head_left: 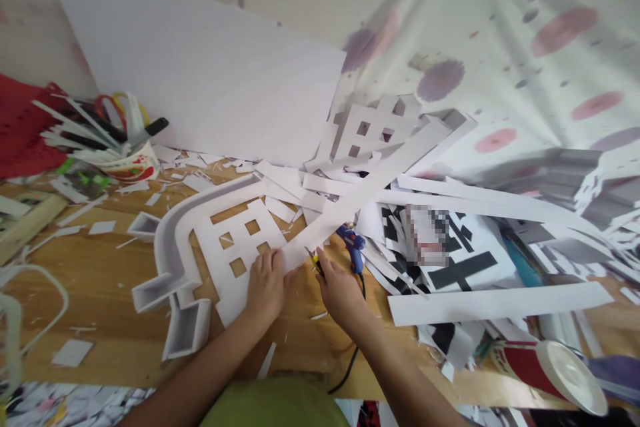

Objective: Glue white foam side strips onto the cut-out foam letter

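My left hand [267,285] is closed on the near end of a long white board strip [357,197], which slants up and away to the right. In my right hand [341,288] is a yellow and black utility knife [315,260], its tip close to that strip's lower edge. Left of my left hand lies a flat white panel [225,240] with square cut-outs, partly under the hand. Around the panel curves a white walled channel piece [167,240]. Just right of the knife, a blue glue gun [354,245] rests with its black cord trailing toward me.
A cup [135,167] holding scissors and white sticks stands at the back left. White model parts [370,133] lean at the back. Another white strip [500,303] and patterned scraps lie right, near a tipped red-and-white bucket [530,367]. A large white sheet [210,67] leans behind.
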Motion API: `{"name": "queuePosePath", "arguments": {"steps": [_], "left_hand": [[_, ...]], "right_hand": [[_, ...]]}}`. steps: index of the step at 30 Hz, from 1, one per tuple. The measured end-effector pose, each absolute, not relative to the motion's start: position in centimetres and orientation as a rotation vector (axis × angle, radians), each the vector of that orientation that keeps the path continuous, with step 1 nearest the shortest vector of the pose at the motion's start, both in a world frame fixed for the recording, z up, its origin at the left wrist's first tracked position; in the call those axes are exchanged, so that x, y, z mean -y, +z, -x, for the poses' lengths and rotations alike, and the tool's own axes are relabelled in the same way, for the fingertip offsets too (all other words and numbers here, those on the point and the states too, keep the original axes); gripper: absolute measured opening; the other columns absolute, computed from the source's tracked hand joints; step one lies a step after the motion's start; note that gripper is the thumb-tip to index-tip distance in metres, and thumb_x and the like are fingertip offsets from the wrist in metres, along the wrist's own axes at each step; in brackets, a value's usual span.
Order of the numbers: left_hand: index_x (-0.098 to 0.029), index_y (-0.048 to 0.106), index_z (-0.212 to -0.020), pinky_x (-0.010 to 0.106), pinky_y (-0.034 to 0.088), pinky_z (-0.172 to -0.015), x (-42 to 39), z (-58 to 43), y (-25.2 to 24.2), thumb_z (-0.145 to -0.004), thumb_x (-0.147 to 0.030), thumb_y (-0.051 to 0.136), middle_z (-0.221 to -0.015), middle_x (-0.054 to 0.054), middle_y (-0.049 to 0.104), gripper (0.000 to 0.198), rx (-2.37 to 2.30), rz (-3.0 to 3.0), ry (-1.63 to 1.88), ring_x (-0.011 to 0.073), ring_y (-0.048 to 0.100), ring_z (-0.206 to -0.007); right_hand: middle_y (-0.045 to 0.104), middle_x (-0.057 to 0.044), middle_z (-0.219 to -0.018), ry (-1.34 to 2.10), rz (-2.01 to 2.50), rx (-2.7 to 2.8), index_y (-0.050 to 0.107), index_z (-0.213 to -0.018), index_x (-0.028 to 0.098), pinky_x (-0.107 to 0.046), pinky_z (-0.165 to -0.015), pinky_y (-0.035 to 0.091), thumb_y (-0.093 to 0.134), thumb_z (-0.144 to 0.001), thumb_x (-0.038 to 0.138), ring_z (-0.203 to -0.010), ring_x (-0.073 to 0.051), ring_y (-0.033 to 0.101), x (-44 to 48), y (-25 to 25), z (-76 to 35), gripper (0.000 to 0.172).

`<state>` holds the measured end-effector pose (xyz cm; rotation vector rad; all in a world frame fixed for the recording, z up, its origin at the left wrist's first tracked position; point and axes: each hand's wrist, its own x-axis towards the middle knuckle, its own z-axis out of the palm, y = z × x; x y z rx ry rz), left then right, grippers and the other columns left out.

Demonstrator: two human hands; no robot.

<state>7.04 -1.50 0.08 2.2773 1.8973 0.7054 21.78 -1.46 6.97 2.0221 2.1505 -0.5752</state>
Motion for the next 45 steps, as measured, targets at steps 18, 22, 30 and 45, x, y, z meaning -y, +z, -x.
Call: {"name": "queuePosePath", "arguments": {"steps": [18,22,30,45], "left_hand": [[-0.014,0.054,-0.092,0.040,0.041,-0.077,1.8,-7.6,0.0,-0.083,-0.042,0.046,-0.093,0.012,0.053,0.031,-1.812,-2.366,0.609,0.0267,0.048,-0.088],[-0.012,0.052,-0.103,0.041,0.041,-0.081,2.1,-7.8,0.1,-0.084,-0.040,0.045,-0.098,0.013,0.052,0.034,-1.762,-2.345,0.660,0.0270,0.048,-0.092],[-0.014,0.048,-0.118,0.043,0.043,-0.083,3.0,-7.5,-0.5,-0.082,-0.036,0.047,-0.102,0.013,0.053,0.042,-1.662,-2.285,0.756,0.0267,0.049,-0.094],[-0.012,0.049,-0.118,0.043,0.044,-0.085,3.0,-7.4,-0.4,-0.086,-0.032,0.042,-0.100,0.013,0.052,0.038,-1.578,-2.280,0.706,0.0259,0.047,-0.095]], "right_hand": [[0.051,-0.014,-0.115,-0.479,-2.151,-2.316,0.032,-0.137,0.018,-0.029,-0.069,0.051,0.041,-0.085,0.017,-0.090,-0.020,0.059,1.8,4.3,-23.7,0.052],[0.056,-0.013,-0.108,-0.514,-2.173,-2.400,0.033,-0.136,0.014,-0.032,-0.079,0.049,0.040,-0.086,0.017,-0.096,-0.021,0.057,2.0,4.6,-23.6,0.050],[0.058,-0.012,-0.108,-0.522,-2.096,-2.340,0.034,-0.135,0.013,-0.032,-0.081,0.048,0.041,-0.085,0.015,-0.098,-0.021,0.056,2.1,4.5,-23.2,0.051],[0.055,-0.016,-0.118,-0.481,-1.895,-2.286,0.034,-0.136,0.009,-0.030,-0.082,0.046,0.039,-0.086,0.013,-0.102,-0.023,0.054,1.4,5.2,-21.6,0.051]]}}
